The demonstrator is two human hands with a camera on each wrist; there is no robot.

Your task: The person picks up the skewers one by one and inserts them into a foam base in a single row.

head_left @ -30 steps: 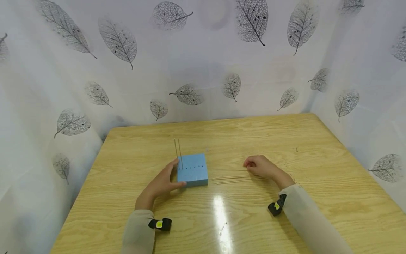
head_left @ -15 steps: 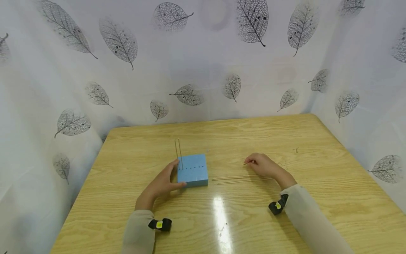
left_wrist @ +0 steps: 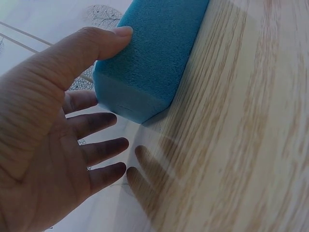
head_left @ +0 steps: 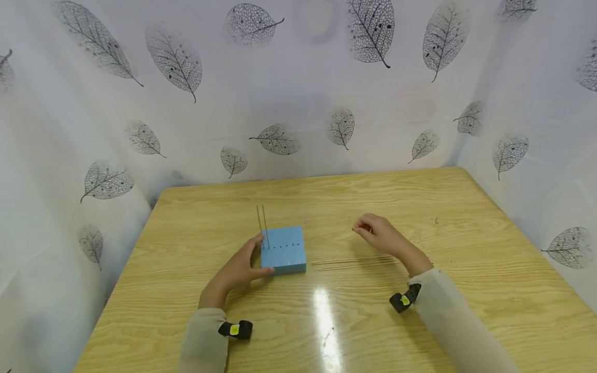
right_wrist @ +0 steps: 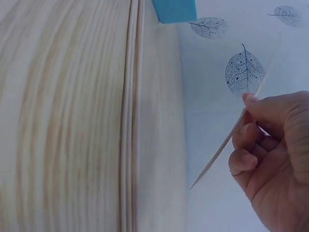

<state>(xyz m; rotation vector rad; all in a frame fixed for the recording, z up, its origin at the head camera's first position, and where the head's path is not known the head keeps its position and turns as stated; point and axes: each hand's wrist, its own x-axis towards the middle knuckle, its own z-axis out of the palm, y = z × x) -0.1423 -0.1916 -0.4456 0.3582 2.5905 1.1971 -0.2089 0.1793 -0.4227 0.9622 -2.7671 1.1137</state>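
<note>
A light blue foam block (head_left: 284, 257) with a row of small holes lies on the table. Two thin bamboo skewers (head_left: 265, 217) stand upright in the holes at its left end. My left hand (head_left: 237, 267) holds the block by that end; in the left wrist view the thumb presses on one face of the foam (left_wrist: 154, 53), while the lower fingers are spread free of it. Right of the block, my right hand (head_left: 384, 238) is raised above the table and pinches a bamboo skewer (right_wrist: 218, 151) between thumb and fingertips. That skewer slants, its pointed end downward in the right wrist view.
Several loose skewers (head_left: 345, 261) lie side by side on the wooden table (head_left: 373, 331), between block and right forearm. Small dark specks and a tiny curled bit (head_left: 436, 220) are farther right. A leaf-printed white curtain (head_left: 298, 93) hangs behind the table.
My right hand has lifted one skewer off the table and moved up and slightly left, and the skewer has turned in its fingers. The left hand and block have stayed put.
</note>
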